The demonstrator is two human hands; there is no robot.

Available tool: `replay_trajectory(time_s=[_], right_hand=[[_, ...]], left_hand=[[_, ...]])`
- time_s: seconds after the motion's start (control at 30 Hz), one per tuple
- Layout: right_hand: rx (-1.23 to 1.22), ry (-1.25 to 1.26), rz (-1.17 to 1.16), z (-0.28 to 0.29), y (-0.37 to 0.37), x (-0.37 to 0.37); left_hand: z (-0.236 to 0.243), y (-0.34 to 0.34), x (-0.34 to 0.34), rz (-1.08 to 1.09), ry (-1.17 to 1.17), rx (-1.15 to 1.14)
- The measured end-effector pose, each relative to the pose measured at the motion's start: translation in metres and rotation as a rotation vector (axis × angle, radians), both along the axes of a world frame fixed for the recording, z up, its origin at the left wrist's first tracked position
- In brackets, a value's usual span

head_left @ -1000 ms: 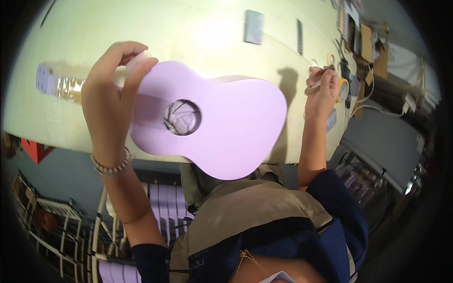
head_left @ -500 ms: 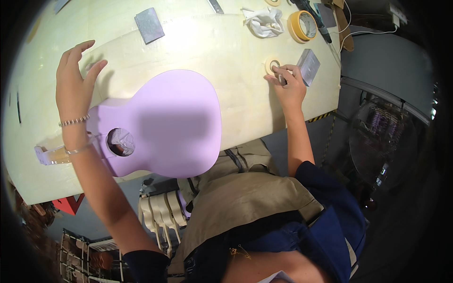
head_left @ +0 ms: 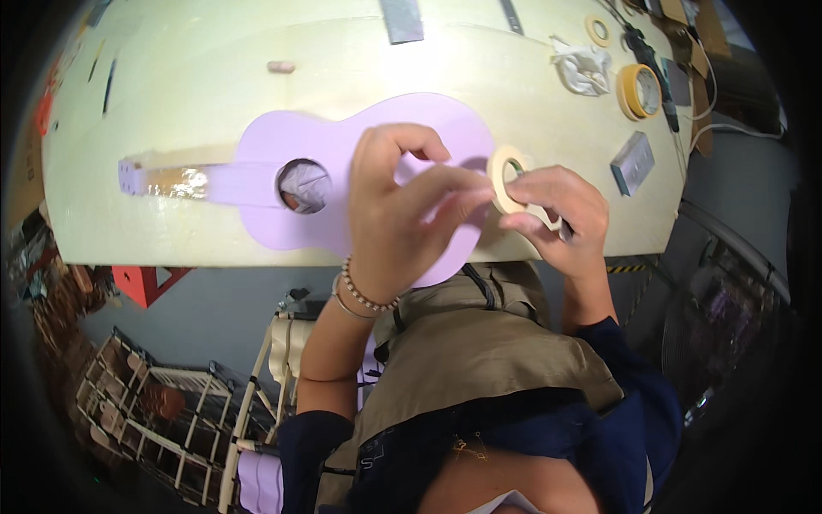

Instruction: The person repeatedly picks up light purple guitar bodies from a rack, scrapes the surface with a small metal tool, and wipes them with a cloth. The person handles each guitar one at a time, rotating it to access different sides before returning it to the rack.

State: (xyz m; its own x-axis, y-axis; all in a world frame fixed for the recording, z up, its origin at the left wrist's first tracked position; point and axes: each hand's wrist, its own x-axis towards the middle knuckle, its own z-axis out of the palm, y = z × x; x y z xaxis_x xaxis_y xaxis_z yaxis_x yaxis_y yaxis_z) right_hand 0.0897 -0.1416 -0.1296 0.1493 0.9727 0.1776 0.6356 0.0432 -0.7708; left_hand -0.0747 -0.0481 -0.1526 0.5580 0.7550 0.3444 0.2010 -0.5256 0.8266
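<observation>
A lilac ukulele (head_left: 282,231) lies on the table with its neck to the left; its lower side reaches past the front edge. Crumpled pale material fills part of the round soundhole (head_left: 306,183). Above the body's right end, my right hand (head_left: 567,214) grips a roll of cream masking tape (head_left: 498,182) between thumb and fingers. A small dark item shows at its palm, too hidden to name. My left hand (head_left: 407,193) hovers over the body, thumb and forefinger pinched at the roll's left edge. Whether a tape end is between them is not visible.
On the right of the table (head_left: 197,86) are a yellow tape roll (head_left: 642,92), a crumpled white cloth (head_left: 584,68), a grey block (head_left: 632,163) and a black corded tool (head_left: 651,64). A grey sheet (head_left: 402,20) lies at the back. A rack (head_left: 154,411) stands below left.
My right hand has lifted the masking tape off the table and brought it left. My left hand has come from the neck side to meet it, its fingers closing. The view has shifted.
</observation>
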Motion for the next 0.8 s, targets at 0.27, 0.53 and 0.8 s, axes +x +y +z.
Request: replay_trajectory(time_s=[0.27, 0.53, 0.8], right_hand=[[-0.111, -0.07, 0.053, 0.01, -0.002, -0.018], [0.042, 0.002, -0.214, -0.004, -0.008, -0.044], [-0.125, -0.071, -0.799, -0.073, -0.013, 0.06]], left_hand=[[0.006, -0.05, -0.028, 0.318, 0.088, 0.161], [-0.01, -0.06, -0.023, 0.522, -0.029, 0.511], [-0.003, 0.008, -0.086, 0.478, 0.342, 0.088]])
